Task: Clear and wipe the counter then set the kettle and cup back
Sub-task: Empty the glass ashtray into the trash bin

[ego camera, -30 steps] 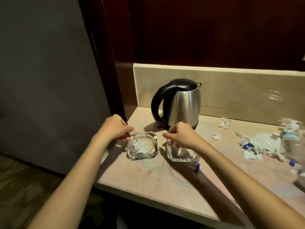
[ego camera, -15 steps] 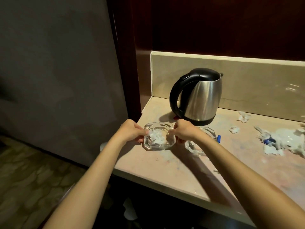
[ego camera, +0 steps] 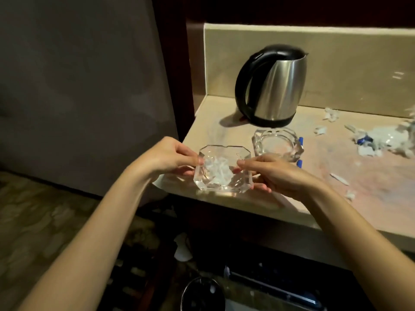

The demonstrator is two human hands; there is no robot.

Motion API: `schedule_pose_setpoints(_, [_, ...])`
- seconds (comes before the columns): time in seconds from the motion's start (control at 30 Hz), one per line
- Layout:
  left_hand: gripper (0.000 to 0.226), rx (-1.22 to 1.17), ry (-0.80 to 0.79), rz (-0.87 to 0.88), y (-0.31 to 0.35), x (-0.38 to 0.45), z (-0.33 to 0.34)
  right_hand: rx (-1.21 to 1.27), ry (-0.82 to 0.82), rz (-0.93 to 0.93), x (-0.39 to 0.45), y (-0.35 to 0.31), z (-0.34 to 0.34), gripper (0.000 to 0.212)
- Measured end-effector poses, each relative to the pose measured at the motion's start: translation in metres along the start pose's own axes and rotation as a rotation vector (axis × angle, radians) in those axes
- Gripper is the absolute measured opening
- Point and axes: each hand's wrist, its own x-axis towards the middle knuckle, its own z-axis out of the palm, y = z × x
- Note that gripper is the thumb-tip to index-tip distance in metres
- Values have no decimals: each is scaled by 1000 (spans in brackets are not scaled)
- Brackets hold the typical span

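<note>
- The glass ashtray (ego camera: pixel 223 170) with white paper scraps inside sits at center frame, held just over the front edge of the desk (ego camera: pixel 370 198); it looks lifted clear of the surface, though its base is hard to read through the glass.
- The left hand (ego camera: pixel 167 159) pinches its left rim between thumb and fingers; the right hand (ego camera: pixel 271 173) pinches the right rim, with fingers curled under that side.
- To do this step well, I would keep the ashtray level so the scraps stay in, carry it down to the round bin (ego camera: pixel 202 292) at lower center, and tip it only once over the opening. Glass is heavy and slick, so both hands should keep hold.
- The kettle (ego camera: pixel 272 86) stands upright at upper center, against the back wall, well behind the held ashtray. No cup is visible.
- Count: two ashtrays, the second ashtray (ego camera: pixel 277 143) resting just in front of the kettle; one kettle; one bin.
- Torn paper scraps (ego camera: pixel 381 142) lie in a heap at the right edge, with several loose bits nearby; too many and too blurred to count.
- Small blue pieces (ego camera: pixel 301 140) show beside the second ashtray, at least two.
</note>
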Motion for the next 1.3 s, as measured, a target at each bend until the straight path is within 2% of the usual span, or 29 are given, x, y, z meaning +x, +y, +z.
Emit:
schedule_pose_setpoints(0.17, [19,-7,-34,-7,-23,-51,19,-9,-172,9,-36,30,23,37])
schedule_pose_setpoints(0.27, [22,-30,-40,-50,-53,-77,29,21,-269,28,-47,60,38,42])
schedule_pose_setpoints(0.4, [20,-67,-62,-144,-110,-97,45,36,-368,80,-53,117,60,37])
schedule_pose_setpoints(0.5, [19,-54,-104,-206,-165,-92,60,10,-343,168,-47,172,71,44])
schedule_pose_setpoints(0.6, [16,-34,-160,-263,-228,-75,81,-7,-336,274,-32,226,82,24])
schedule_pose_setpoints(0.67, [18,-18,-167,-308,-277,-57,96,-20,-332,333,-14,269,90,23])
schedule_pose_setpoints(0.8, [14,31,-118,-342,-376,-15,127,-136,-272,393,26,358,103,19])
schedule_pose_setpoints(0.93, [21,95,-35,-315,-474,25,158,-242,-198,434,66,455,122,11])
schedule_pose_setpoints(1.1, [13,179,42,-246,-572,57,191,-577,-122,348,103,554,143,15])
schedule_pose_setpoints(1.23, [24,233,88,-187,-628,68,212,-881,-48,238,111,604,154,26])
schedule_pose_setpoints(1.3, [24,198,107,-173,-642,70,220,-925,4,217,109,618,162,27])
